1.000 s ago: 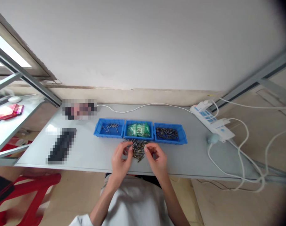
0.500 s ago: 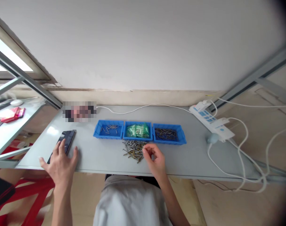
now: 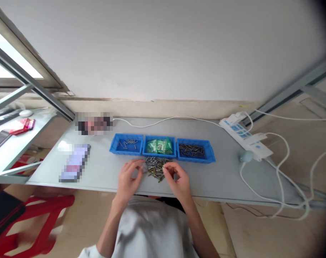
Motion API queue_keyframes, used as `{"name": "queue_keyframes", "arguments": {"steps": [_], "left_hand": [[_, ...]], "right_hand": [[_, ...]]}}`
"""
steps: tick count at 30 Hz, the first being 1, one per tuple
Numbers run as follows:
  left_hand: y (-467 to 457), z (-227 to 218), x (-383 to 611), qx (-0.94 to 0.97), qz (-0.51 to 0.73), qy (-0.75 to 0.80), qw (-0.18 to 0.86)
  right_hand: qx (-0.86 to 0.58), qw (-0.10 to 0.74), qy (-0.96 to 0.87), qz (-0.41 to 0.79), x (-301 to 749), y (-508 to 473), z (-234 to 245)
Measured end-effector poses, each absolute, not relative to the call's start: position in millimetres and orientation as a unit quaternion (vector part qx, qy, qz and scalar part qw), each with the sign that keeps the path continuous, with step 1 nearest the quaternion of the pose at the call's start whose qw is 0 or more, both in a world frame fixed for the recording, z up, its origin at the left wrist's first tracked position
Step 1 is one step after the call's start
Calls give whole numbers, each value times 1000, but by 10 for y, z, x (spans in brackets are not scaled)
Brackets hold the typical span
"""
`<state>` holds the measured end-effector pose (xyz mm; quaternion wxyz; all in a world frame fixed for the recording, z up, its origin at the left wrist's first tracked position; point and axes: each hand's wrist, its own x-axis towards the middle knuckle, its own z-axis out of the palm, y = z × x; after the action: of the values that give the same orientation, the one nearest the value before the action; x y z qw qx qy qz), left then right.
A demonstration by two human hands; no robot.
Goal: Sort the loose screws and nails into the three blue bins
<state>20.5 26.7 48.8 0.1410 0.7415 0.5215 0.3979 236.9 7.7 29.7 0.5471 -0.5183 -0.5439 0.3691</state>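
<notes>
A heap of small metal pins [image 3: 155,167] lies on the grey table [image 3: 222,175], just in front of three blue trays. My left hand [image 3: 129,177] hovers at the heap's left edge with its fingers spread and nothing in them. My right hand [image 3: 177,177] rests at the heap's right edge, its fingers curled in a pinch; what they hold is too small to make out. The left tray [image 3: 126,144] holds a few pins, the middle tray [image 3: 159,146] green pieces, the right tray [image 3: 195,151] many dark pins.
A phone [image 3: 74,163] lies on the table at the left, its screen lit. A white power strip [image 3: 244,138] with trailing cables sits at the right. A red stool [image 3: 31,222] stands at the lower left. A side shelf [image 3: 9,141] carries small items.
My left hand has come back from the phone to the left edge of the heap. The phone's screen now glows. My right hand has stayed by the pins.
</notes>
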Motion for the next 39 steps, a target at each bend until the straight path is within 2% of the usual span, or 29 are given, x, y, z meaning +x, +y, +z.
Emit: {"name": "queue_keyframes", "arguments": {"steps": [5, 12, 39], "left_hand": [[327, 470, 698, 778, 368, 440, 256], [356, 454, 745, 722, 414, 444, 331], [368, 422, 725, 701, 415, 465, 346]], "right_hand": [[-505, 543, -567, 358, 2380, 75, 361], [-493, 544, -572, 367, 2376, 83, 371], [-499, 538, -569, 372, 2363, 101, 349]]}}
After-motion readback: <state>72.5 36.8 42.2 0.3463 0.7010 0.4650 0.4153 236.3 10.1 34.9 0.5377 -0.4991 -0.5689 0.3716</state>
